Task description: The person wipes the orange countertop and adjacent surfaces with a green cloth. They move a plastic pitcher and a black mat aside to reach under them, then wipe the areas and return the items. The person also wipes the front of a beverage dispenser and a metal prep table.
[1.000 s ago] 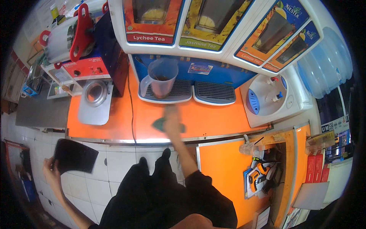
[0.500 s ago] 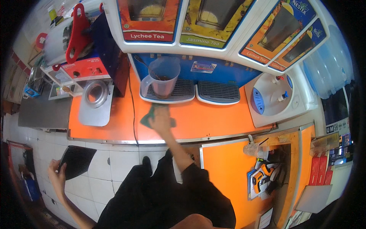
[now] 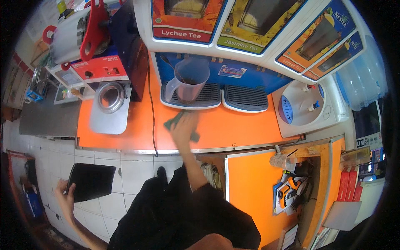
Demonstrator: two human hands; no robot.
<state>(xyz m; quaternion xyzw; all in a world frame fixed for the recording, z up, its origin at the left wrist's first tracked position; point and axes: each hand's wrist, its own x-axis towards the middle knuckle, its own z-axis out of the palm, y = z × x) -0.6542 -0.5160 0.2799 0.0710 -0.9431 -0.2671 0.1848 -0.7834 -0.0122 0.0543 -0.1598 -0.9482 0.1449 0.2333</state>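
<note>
My left hand (image 3: 65, 195) grips one edge of a thin black rectangular sheet (image 3: 92, 182), like a rubber mat, over the white floor tiles. On the orange counter (image 3: 216, 129), my right hand (image 3: 183, 131) presses on a dark green cloth (image 3: 194, 136), which pokes out on both sides of it; that hand is slightly blurred. Just beyond it, a translucent plastic measuring jug (image 3: 191, 79) with a little brown residue and a stirring utensil inside stands on the dispenser's left drip tray (image 3: 212, 98).
A right-hand drip tray (image 3: 246, 99) sits alongside. A red cup-sealing machine (image 3: 104, 68) with a metal plate occupies the left; a black cable (image 3: 153, 112) crosses the counter. On the right stand a water dispenser (image 3: 298, 106) and an open cabinet compartment with an orange-and-black tool (image 3: 287, 193).
My right hand and the cloth have shifted slightly right in the picture. The black sheet has turned to show more of its flat face. The whole view has shifted a little.
</note>
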